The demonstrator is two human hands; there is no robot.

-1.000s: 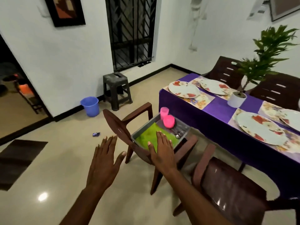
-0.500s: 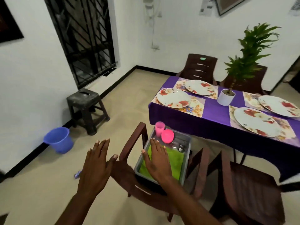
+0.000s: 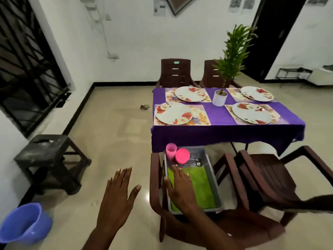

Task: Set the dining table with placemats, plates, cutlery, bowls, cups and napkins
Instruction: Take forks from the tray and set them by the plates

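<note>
The right hand (image 3: pixel 180 186) lies flat, fingers straight and together, on the folded green cloth napkins (image 3: pixel 198 186) in the grey plastic tray (image 3: pixel 215 179) on a brown plastic armchair (image 3: pixel 155 177) (pink plastic cup (image 3: pixel 171 152) and pink bowl (image 3: pixel 182 155) at the tray's far end). The left hand (image 3: pixel 117 193) hovers spread, holding nothing, beside the chair.

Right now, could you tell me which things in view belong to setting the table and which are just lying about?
For the job:
floral plates
placemats
grey tray on a chair
green napkins, under the right hand
pink cup
pink bowl
spoons

Lying about:
potted plant
black stool
blue bucket
</note>
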